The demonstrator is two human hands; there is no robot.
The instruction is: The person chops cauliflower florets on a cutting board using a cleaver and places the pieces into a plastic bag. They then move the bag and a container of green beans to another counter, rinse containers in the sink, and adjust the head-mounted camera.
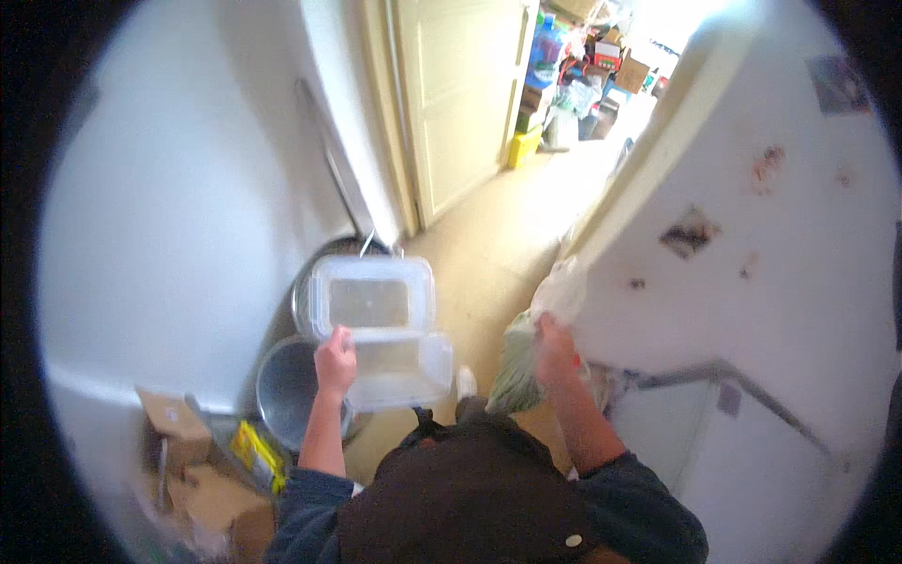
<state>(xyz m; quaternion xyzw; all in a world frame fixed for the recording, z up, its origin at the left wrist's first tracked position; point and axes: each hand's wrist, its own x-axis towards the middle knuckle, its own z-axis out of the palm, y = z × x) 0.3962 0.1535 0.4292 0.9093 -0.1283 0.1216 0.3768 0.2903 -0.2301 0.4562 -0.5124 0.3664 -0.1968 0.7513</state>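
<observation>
My left hand [335, 363] is closed on the edge of a clear plastic container lid [428, 296]. Just below the lid, a clear plastic container [398, 374] lies against it; the picture does not settle whether the two are joined. On the other side, my right hand [555, 349] grips the gathered top of a translucent plastic bag [518, 359]. Something pale green fills the bag, which hangs beside my leg. My fist hides part of the grip on the bag.
A round metal bin [285, 388] stands below my left forearm. Cardboard boxes [211, 493] and a yellow packet [257, 455] lie at lower left. Ahead, a cream door [465, 99] stands ajar by a doorway, with piled boxes and bags [585, 77] beyond. A stained white wall [775, 282] runs along the right.
</observation>
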